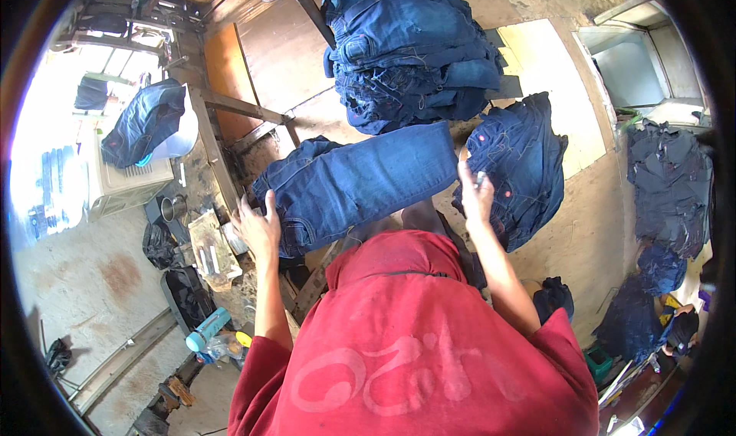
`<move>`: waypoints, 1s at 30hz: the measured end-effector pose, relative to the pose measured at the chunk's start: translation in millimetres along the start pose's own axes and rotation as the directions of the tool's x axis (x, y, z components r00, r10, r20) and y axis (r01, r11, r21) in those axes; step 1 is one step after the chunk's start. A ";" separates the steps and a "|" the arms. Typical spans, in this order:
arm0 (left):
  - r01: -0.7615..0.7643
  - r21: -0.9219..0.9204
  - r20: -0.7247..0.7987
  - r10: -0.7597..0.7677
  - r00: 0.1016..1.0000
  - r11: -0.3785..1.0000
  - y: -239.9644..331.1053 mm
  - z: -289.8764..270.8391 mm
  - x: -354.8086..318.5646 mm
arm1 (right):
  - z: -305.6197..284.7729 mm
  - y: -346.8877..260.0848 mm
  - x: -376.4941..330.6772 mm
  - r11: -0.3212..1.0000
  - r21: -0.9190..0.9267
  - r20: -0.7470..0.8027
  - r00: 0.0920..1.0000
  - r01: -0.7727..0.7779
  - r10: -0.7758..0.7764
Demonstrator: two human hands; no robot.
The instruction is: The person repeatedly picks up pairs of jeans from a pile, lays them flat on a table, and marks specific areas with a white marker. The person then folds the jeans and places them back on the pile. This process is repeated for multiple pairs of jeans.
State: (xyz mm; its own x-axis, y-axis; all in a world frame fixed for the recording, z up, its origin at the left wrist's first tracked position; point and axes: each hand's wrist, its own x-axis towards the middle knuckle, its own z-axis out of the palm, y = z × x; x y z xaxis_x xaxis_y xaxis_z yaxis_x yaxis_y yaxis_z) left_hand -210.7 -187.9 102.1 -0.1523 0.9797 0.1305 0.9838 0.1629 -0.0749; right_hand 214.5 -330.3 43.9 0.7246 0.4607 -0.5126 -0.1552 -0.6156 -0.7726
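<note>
A folded pair of blue jeans (368, 179) lies across in front of me at lap height. My left hand (259, 225) is at its waistband end, fingers spread and the thumb against the denim. By the other end, my right hand (477, 195) is partly curled around a small pale, shiny object (481, 178) whose kind I cannot make out. Its fingertips are close to the edge of the folded legs. Just right of that hand, a loose heap of dark blue jeans (525, 164) sits with reddish round marks showing.
Beyond the jeans rises a tall stack of denim (414, 49). Wooden framing (245, 108) and a cluttered bench edge with a blue bottle (207, 329) are on the left. Dark garments (668, 183) lie on the right, near a pale open box (629, 68).
</note>
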 end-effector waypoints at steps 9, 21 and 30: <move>0.223 -0.572 0.253 -0.088 0.963 0.790 -25.7 81.4 37.8 | 33.4 62.1 86.6 0.935 0.338 -0.166 0.971 -0.109 0.173; 0.499 -0.865 0.463 0.480 0.745 0.060 333.2 -18.1 -38.7 | -269.1 20.8 287.4 0.720 0.627 -0.700 0.620 0.297 0.354; 0.471 -0.839 0.105 0.767 0.633 -0.273 520.3 -136.1 131.7 | -513.1 -163.5 245.7 0.720 0.456 -0.568 0.794 0.524 -0.218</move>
State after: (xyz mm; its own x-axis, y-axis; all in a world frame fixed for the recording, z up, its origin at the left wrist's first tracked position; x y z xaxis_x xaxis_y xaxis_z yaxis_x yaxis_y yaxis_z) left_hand 294.0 10.0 214.9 0.6487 0.7570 -0.0787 -0.2611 0.3186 0.9112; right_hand 762.5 -444.5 236.5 0.9902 0.1370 -0.0259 -0.0385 0.0899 -0.9952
